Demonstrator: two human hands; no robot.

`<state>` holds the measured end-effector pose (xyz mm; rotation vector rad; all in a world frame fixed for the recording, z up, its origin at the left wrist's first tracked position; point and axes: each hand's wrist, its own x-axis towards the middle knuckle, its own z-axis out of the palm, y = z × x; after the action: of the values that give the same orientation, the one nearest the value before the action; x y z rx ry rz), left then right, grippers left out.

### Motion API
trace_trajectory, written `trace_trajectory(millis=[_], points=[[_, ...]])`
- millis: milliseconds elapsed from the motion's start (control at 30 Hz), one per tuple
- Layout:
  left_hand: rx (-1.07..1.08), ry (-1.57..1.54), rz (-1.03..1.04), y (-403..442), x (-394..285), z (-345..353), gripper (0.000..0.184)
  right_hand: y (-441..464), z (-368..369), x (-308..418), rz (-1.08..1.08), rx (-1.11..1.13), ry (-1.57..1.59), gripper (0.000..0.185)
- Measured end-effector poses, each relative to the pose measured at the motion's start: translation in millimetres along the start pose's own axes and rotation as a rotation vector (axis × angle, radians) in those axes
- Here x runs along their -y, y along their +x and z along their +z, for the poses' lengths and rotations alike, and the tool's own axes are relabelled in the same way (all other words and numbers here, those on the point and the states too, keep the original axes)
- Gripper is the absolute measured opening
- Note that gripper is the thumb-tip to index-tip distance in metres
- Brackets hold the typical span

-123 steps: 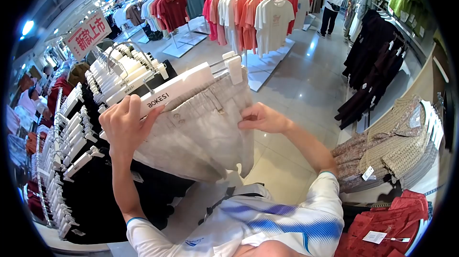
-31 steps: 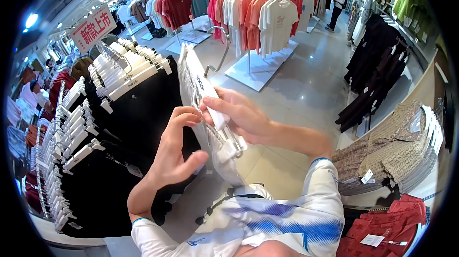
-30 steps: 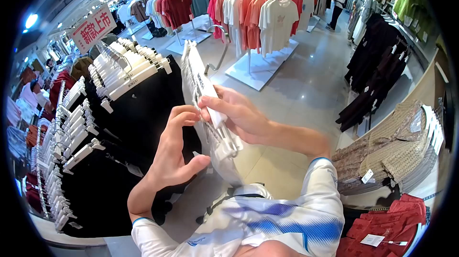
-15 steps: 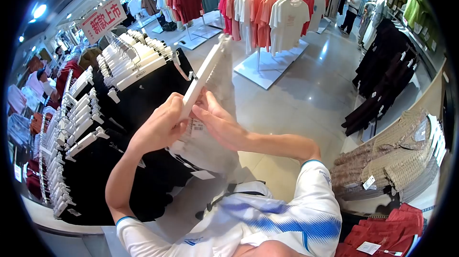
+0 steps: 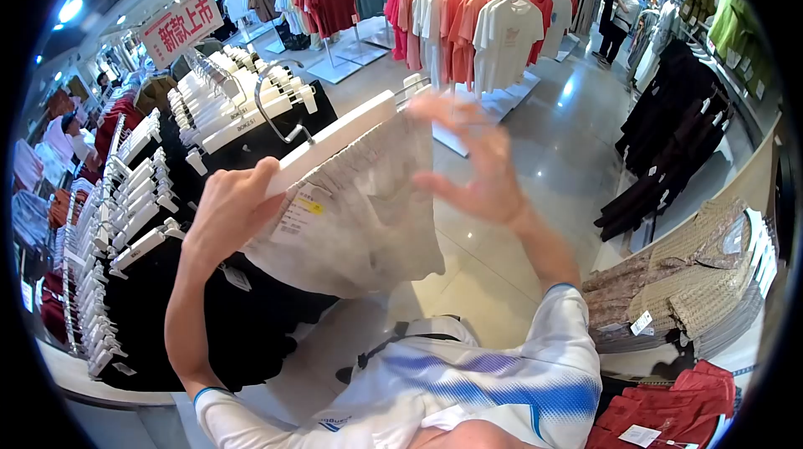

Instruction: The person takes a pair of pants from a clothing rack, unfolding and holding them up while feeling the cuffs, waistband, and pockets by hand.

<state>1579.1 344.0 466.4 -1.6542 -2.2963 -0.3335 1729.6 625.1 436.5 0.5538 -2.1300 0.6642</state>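
Here on my head feed, the left hand (image 5: 230, 213) is clamped around the lower-left end of a white hanger (image 5: 339, 138), thumb and fingers wrapped round the bar. Up at the other end, my right hand (image 5: 478, 169) is open, thumb and fingers spread, blurred beside the upper-right clip; whether a fingertip touches, I can't tell. So the two hands are well apart, one at each end!

And there are the pale shorts (image 5: 368, 206), hanging in mid-air below the hanger's slanting bar, a printed label with a yellow stripe (image 5: 314, 206) near the left end of the waistband. The metal hook (image 5: 272, 110) curls up from the middle of the bar, overlapping the rack behind in my view.

Left of the shorts, I've got black garments (image 5: 201, 323) hanging in rows under white hangers. Over at the lower right, red clothing (image 5: 669, 407) with a white tag (image 5: 640, 436), just below tan knit tops (image 5: 694, 257).
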Motion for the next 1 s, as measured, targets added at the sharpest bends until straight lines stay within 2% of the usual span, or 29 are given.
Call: trace_trajectory(millis=[33,167,233,267,467,700,767,800,833,900,933,1000], points=[[0.016,-0.006,-0.007,0.8,-1.4,-5.4,0.033,11.2,-8.5,-8.7,-0.19,-0.172,-0.414,0.054],[0.054,-0.027,0.071,-0.7,-9.8,-14.8,0.033,32.2,-12.2,-25.8,-0.212,-0.026,-0.397,0.044],[0.065,-0.029,0.107,-3.3,-11.1,-15.7,0.032,35.9,-11.9,-27.9,0.009,0.515,-0.202,0.035],[0.082,-0.018,0.105,-6.4,-10.9,-16.2,0.032,35.9,-6.8,-29.6,-0.13,0.435,-0.218,0.031],[0.045,-0.039,0.067,-17.0,-10.4,-25.5,0.028,33.2,19.8,-17.7,-0.231,0.238,-0.327,0.031],[0.006,-0.006,0.074,-21.9,5.9,-30.0,0.029,39.3,32.3,-21.6,-0.248,0.213,-0.442,0.04],[-0.087,0.159,0.089,-24.2,4.8,-35.5,0.03,46.0,29.5,-20.0,-0.291,0.148,-0.463,0.04],[-0.081,0.278,-0.009,-31.8,9.5,-37.0,0.031,48.8,27.8,-21.9,-0.29,0.148,-0.464,0.04],[-0.08,0.276,-0.009,-37.9,11.4,-36.6,0.031,51.6,25.2,-25.0,-0.283,0.128,-0.472,0.04],[-0.628,0.119,0.012,-51.2,13.3,-33.6,0.038,56.5,16.9,-30.1,-0.279,0.108,-0.481,0.04],[-0.731,0.138,-0.109,-71.3,13.0,-29.0,0.042,58.1,10.5,-31.8,-0.259,0.091,-0.498,0.041],[-1.129,-0.163,-0.071,-105.7,24.6,11.7,0.052,61.3,-5.0,-27.5,-0.204,0.09,-0.51,0.037]])
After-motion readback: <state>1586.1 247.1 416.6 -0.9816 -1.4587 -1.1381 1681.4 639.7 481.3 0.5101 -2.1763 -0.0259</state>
